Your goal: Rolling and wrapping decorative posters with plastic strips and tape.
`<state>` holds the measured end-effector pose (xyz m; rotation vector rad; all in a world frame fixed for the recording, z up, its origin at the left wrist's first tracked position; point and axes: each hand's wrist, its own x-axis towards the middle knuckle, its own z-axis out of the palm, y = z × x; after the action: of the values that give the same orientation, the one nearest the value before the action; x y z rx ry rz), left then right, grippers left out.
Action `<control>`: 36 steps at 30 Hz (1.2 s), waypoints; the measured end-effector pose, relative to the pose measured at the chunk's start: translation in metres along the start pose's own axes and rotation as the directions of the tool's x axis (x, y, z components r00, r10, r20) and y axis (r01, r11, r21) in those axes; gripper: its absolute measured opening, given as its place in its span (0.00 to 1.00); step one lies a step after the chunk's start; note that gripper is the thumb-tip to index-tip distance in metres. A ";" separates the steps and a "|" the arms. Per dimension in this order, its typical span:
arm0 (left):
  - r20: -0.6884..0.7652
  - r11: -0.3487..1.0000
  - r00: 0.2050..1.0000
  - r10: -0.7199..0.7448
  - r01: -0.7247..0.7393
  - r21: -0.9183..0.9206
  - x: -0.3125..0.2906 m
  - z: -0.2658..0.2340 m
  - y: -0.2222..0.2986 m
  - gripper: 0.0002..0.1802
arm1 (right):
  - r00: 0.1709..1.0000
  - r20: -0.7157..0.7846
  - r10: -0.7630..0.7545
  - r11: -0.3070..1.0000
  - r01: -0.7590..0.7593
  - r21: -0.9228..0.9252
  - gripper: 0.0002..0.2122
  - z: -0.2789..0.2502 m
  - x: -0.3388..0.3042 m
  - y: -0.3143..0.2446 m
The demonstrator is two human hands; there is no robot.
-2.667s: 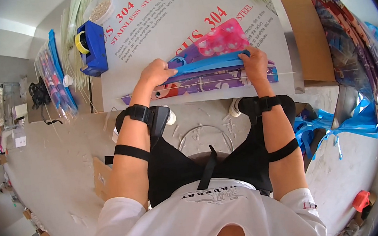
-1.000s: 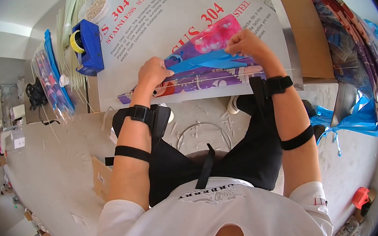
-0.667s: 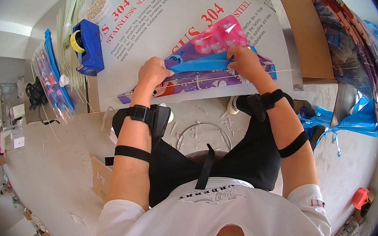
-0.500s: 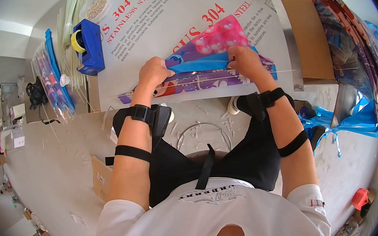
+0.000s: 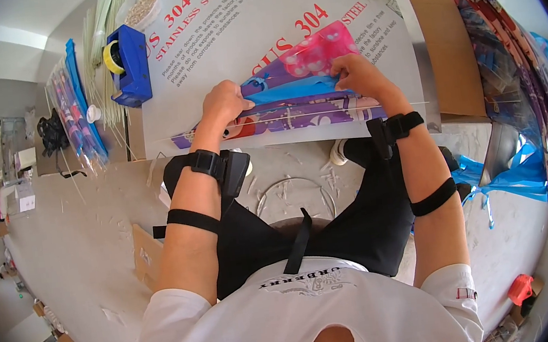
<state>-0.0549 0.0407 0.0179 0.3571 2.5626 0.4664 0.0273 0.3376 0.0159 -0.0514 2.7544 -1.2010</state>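
A folded kite (image 5: 295, 91) of thin printed sheet, purple, blue and pink, lies on the table near its front edge. My left hand (image 5: 225, 104) pinches the left end of its blue fold, thumb and fingers pressed together. At the other end, my right hand (image 5: 365, 79) has its fingers closed on the blue edge, below the pink dotted corner. A thin pale rod (image 5: 322, 115) runs along the purple printed strip nearest me. Part of that strip is hidden under my wrists.
A blue tape dispenser (image 5: 130, 69) stands at the left, beside pale thin sticks (image 5: 97, 76) and a bowl of small beads (image 5: 139, 11). Wrapped printed bundles (image 5: 76, 116) lie farther left. To the right are a cardboard box (image 5: 450, 47) and hanging packed kites (image 5: 506, 53).
My right hand has shifted slightly right and up along the blue edge, and its forearm has swung outward to the right. My left hand has stayed nearly still.
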 end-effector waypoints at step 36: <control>-0.001 0.999 1.000 0.011 -0.010 0.033 0.003 0.001 -0.003 0.16 | 0.987 -0.155 -0.042 0.920 -0.022 -0.392 0.07 -0.001 0.003 -0.007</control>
<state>-0.0574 0.0389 0.0146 0.3823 2.5736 0.4288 0.0238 0.3335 0.0211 -0.0096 3.0969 -0.6586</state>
